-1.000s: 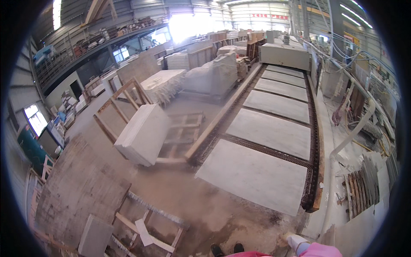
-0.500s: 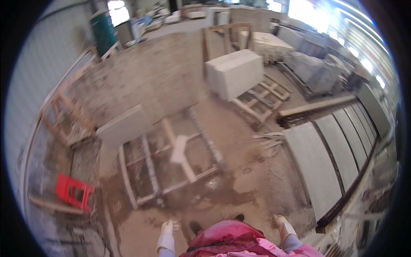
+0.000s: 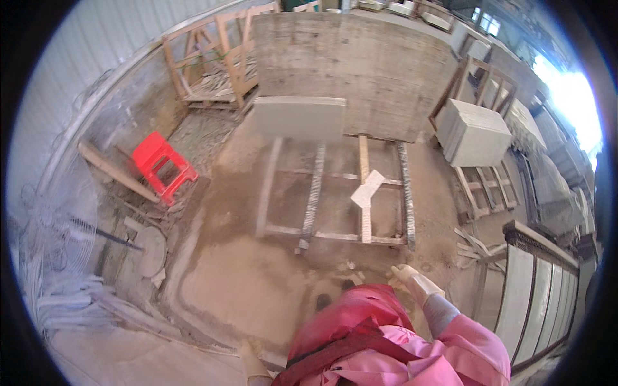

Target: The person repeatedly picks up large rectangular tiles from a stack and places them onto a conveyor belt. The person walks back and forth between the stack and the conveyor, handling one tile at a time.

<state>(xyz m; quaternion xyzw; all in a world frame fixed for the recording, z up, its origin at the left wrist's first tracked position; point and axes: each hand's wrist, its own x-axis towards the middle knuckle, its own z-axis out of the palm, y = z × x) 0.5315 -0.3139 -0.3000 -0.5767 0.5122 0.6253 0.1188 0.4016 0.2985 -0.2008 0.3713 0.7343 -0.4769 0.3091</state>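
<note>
My right hand [image 3: 405, 275], in a pale cream glove, hangs at the right of my red apron [image 3: 351, 315] with its fingers loosely apart and nothing in it. Low at the left of the apron is my left hand [image 3: 251, 354], also pale-gloved; blur hides its fingers. Both hands are away from other things. Ahead on the wet floor lies a low frame [image 3: 315, 193] of wooden and ribbed bars. A pale, angular piece [image 3: 367, 188] rests across one bar. Upright at the frame's far left end stands a grey stone slab [image 3: 299, 118], in front of a large board [image 3: 347, 64].
A red plastic stool [image 3: 161, 164] lies tipped at the left, near a fan [image 3: 67, 238] and a round disc [image 3: 153, 252]. At the right, stacked slabs [image 3: 475, 135] stand by a pallet [image 3: 487, 190]; nearer is a rack of long slabs [image 3: 531, 299]. A wooden crate [image 3: 215, 58] stands far left.
My view has turned left, so the low frame, stool and slabs now sit further right in it. My left hand has dropped toward the lower edge; my right hand shows higher up.
</note>
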